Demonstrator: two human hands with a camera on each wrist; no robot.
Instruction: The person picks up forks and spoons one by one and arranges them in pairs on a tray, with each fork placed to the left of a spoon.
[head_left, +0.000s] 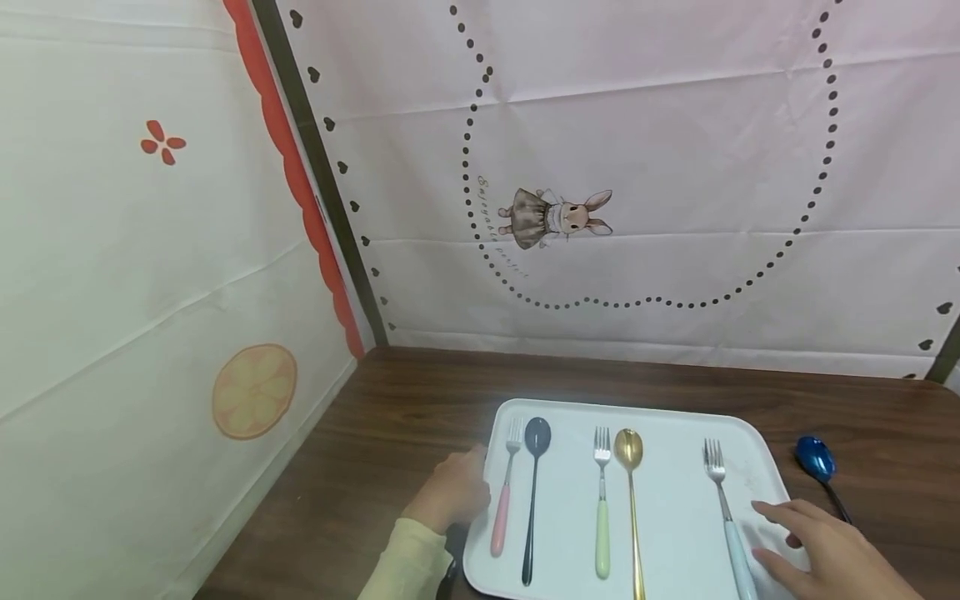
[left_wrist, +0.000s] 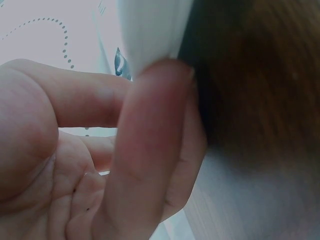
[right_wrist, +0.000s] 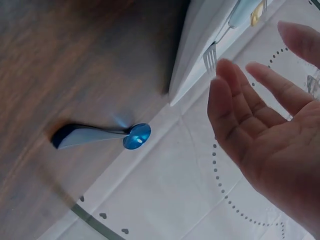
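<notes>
White tray (head_left: 675,433) on the brown table (head_left: 390,400), carrying pink-handled fork (head_left: 501,500), black spoon (head_left: 534,492), green-handled fork (head_left: 602,508), gold spoon (head_left: 632,492) and blue-handled fork (head_left: 729,517); left hand (head_left: 453,492) gripping its left rim, right hand (head_left: 821,546) loosely spread over its right edge, blue spoon (head_left: 819,462) just beside.

Cut off and blurred around your hands

Your right hand (head_left: 825,554) and the blue-handled fork (head_left: 726,517) run off the bottom edge; the gold spoon (head_left: 632,508) does too, and your left wrist view is a blur of fingers (left_wrist: 145,150)
</notes>
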